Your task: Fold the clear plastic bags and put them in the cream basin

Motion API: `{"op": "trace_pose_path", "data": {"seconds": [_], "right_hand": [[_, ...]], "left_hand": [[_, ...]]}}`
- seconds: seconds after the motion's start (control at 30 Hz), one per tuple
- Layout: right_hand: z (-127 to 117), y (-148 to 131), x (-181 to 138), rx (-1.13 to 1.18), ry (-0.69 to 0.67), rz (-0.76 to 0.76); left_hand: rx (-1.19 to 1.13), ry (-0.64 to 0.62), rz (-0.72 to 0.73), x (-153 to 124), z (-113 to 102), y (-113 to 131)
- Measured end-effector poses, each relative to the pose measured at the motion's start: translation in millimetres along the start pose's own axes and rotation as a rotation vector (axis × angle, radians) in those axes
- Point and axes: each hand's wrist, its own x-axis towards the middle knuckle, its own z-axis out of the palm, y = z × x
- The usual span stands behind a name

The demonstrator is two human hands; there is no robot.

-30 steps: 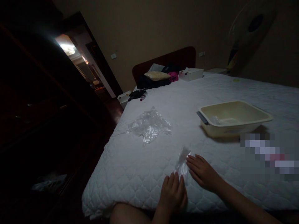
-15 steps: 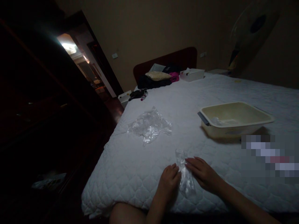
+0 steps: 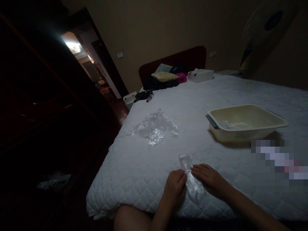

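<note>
Clear plastic strip: From where I stood, a narrow, shiny strip of clear, crinkled plastic film (image 3: 195,187) lay near the front edge of the bed, between two bare hands, its far end pointing away from the person.
Left hand: The left hand (image 3: 175,186) rested at the strip's left edge, fingers (image 3: 181,174) bent and close together, their tips touching the film; I could not tell whether they pinched it.
Right hand: The right hand (image 3: 209,179) came in from the other side, fingers stretched and close together, tips on the strip's right edge; its thumb was hidden, so I could not tell its grip.
Crumpled plastic: A wide, wrinkled sheet of clear plastic (image 3: 157,130) lay beyond the hands, to the left.
Basin: A cream rectangular plastic basin (image 3: 240,136) with a grey handle sat farther right, a bit of clear plastic (image 3: 225,124) inside it.
Bed: Everything rested on a white quilted bed cover (image 3: 134,179).
Headboard end: Before a dark red headboard (image 3: 175,57) lay dark cloth (image 3: 160,84), a beige cushion (image 3: 165,76), a magenta roll (image 3: 181,77) and a white box (image 3: 202,76).
Room: The light was dim; a lit doorway (image 3: 73,47) showed at far left.
</note>
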Motion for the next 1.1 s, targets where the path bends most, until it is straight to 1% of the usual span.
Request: {"op": "trace_pose_path", "data": {"seconds": [0.07, 0.2, 0.33, 0.47, 0.57, 0.67, 0.77, 0.87, 1.0, 1.1], "right_hand": [[-1.2, 0.1, 0.4, 0.049, -0.013, 0.021], [-1.7, 0.2, -0.3, 0.127, -0.002, 0.095], [1.4, 0.4, -0.9, 0.162, 0.012, 0.187], [3.6, -2.6, 5.4, 0.203, 0.042, 0.343], [3.8, -7.6, 14.6, 0.230, 0.052, 0.492], [2.6, -13.5, 24.7, 0.253, 0.089, 0.640], [1.0, -18.3, 33.0, 0.285, 0.119, 0.720], [1.9, -20.5, 38.1, 0.270, 0.140, 0.753], [10.0, -18.8, 39.4, 0.211, 0.207, 0.814], [16.8, -16.8, 37.6, 0.174, 0.210, 0.858]], "left_hand": [[-0.049, -0.007, -0.056, 0.8, -0.7, 0.9], [-0.157, 0.034, -0.182, 1.5, 0.7, 1.1], [-0.253, 0.061, -0.346, 4.6, 4.2, 2.0], [-0.269, 0.102, -0.487, 11.2, 9.7, 7.6], [-0.234, 0.139, -0.609, 16.6, 14.8, 12.3], [-0.224, 0.171, -0.715, 21.9, 18.8, 14.9], [-0.197, 0.171, -0.762, 26.7, 22.1, 15.3], [-0.142, 0.169, -0.776, 30.5, 26.1, 14.3], [-0.073, 0.163, -0.770, 33.4, 30.8, 12.9], [-0.037, 0.135, -0.778, 34.6, 32.0, 12.3]]}}
